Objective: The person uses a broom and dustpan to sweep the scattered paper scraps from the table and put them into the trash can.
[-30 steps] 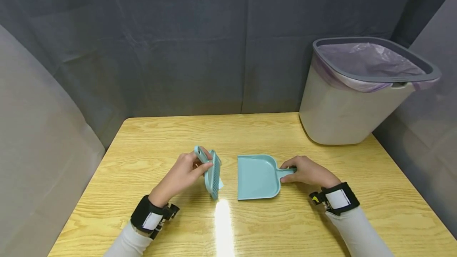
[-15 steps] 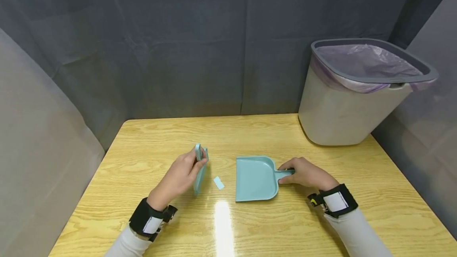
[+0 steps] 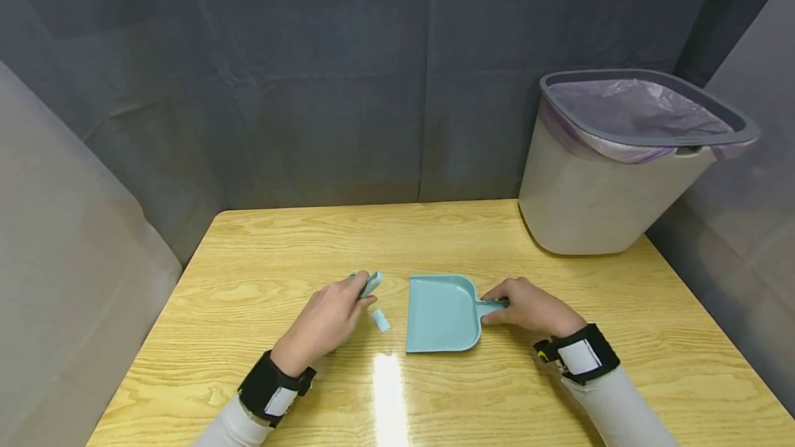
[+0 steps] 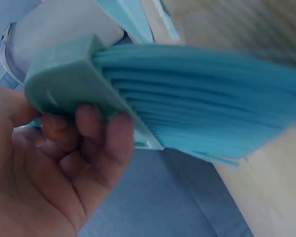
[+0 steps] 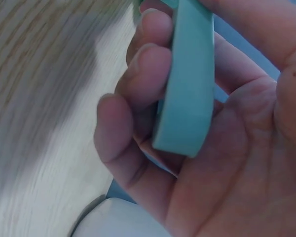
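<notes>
My left hand (image 3: 327,317) grips a light blue hand brush (image 3: 370,285), most of which is hidden beneath the hand in the head view. The left wrist view shows the brush's long blue bristles (image 4: 197,94) fanning out from its body, with fingers curled against it. Just right of that hand, a small pale blue piece (image 3: 381,321) lies flat on the table. Farther right lies a light blue dustpan (image 3: 442,314), its wide edge facing the piece. My right hand (image 3: 528,307) holds the dustpan by its handle (image 5: 185,84), fingers wrapped round it in the right wrist view.
A grey trash bin (image 3: 596,185) with a purple liner bag stands at the table's back right corner. The wooden table (image 3: 286,240) is backed by a dark curtain (image 3: 323,88). Pale cloth walls flank both sides.
The brush first moved left off the small pale blue piece, uncovering it. Then the left hand turned over and came back rightward, beside the piece. The right hand and dustpan hardly moved.
</notes>
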`<state>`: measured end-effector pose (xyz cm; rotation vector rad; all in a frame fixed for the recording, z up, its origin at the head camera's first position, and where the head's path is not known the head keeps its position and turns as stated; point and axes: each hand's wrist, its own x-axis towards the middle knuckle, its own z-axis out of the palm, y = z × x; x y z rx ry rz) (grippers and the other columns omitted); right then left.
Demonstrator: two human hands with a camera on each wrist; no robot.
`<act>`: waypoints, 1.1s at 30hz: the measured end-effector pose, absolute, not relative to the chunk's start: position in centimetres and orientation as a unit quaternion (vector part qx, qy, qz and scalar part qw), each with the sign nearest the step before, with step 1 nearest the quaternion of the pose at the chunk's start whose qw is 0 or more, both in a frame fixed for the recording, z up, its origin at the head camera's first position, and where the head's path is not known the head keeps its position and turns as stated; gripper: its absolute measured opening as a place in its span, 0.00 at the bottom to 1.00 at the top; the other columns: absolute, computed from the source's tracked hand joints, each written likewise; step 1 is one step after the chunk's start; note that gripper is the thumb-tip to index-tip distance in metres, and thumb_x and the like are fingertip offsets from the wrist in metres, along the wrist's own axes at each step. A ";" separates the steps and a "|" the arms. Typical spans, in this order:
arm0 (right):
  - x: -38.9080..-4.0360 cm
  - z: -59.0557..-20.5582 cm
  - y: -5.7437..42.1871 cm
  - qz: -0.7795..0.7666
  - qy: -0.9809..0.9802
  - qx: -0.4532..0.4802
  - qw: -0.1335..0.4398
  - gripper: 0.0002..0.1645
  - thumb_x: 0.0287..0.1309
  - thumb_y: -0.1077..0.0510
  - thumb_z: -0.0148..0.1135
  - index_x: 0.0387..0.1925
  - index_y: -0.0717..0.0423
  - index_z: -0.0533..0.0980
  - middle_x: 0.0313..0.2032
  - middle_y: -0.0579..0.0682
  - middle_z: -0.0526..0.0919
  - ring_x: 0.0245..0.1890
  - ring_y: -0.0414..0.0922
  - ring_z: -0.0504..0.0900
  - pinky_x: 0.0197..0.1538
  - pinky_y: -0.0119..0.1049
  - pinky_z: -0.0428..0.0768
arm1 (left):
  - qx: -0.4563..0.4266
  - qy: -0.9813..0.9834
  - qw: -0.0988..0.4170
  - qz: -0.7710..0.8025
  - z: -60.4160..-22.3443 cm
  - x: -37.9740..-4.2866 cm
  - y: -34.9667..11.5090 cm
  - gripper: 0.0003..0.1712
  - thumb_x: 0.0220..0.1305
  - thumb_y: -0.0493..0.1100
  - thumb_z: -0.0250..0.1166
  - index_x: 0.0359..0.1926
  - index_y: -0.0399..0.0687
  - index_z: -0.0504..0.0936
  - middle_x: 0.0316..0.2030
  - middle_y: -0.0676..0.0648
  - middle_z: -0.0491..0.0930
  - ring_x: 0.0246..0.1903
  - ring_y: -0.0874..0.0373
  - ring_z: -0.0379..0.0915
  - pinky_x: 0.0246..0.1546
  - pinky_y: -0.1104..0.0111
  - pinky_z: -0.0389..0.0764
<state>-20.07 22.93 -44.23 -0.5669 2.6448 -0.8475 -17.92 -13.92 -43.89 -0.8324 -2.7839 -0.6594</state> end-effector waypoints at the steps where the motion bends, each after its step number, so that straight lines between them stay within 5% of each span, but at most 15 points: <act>1: -20.0 -44.2 22.9 -0.295 0.923 -0.197 0.152 0.23 0.57 0.53 0.78 0.50 0.62 0.86 0.49 0.55 0.88 0.51 0.49 0.83 0.51 0.47 0.83 | -0.281 -0.929 0.079 -0.226 -44.0 -17.9 -13.8 0.08 0.77 0.44 0.62 0.44 0.47 0.72 0.27 0.53 0.73 0.20 0.63 0.65 0.19 0.71 0.67; 8: -19.7 -43.7 22.5 -0.291 0.924 -0.201 0.144 0.24 0.59 0.53 0.77 0.53 0.63 0.85 0.51 0.57 0.88 0.54 0.52 0.84 0.52 0.48 0.84 | -0.299 -0.890 0.051 -0.340 -44.0 -17.8 -13.1 0.05 0.81 0.44 0.56 0.44 0.50 0.72 0.32 0.52 0.79 0.23 0.65 0.67 0.23 0.71 0.70; 15: -19.4 -43.6 21.8 -0.295 0.920 -0.212 0.146 0.22 0.61 0.53 0.75 0.53 0.61 0.85 0.51 0.54 0.88 0.50 0.47 0.85 0.50 0.46 0.84 | -0.303 -0.861 0.055 -0.404 -44.1 -17.4 -12.4 0.03 0.81 0.42 0.56 0.43 0.51 0.72 0.28 0.52 0.73 0.22 0.66 0.61 0.25 0.71 0.68; 24: -19.1 -43.7 21.1 -0.304 0.912 -0.228 0.155 0.19 0.62 0.54 0.74 0.52 0.57 0.86 0.49 0.48 0.88 0.42 0.39 0.80 0.46 0.39 0.81 | -0.317 -0.837 0.071 -0.441 -44.4 -17.3 -12.0 0.03 0.80 0.42 0.56 0.45 0.49 0.72 0.35 0.44 0.80 0.29 0.64 0.71 0.33 0.68 0.80; 33: -19.0 -43.7 21.0 -0.302 0.913 -0.230 0.152 0.18 0.62 0.54 0.73 0.52 0.57 0.86 0.47 0.45 0.88 0.36 0.38 0.77 0.40 0.36 0.77 | -0.322 -0.833 0.082 -0.442 -44.4 -17.2 -11.9 0.00 0.80 0.39 0.57 0.46 0.49 0.73 0.29 0.57 0.71 0.26 0.66 0.66 0.27 0.70 0.75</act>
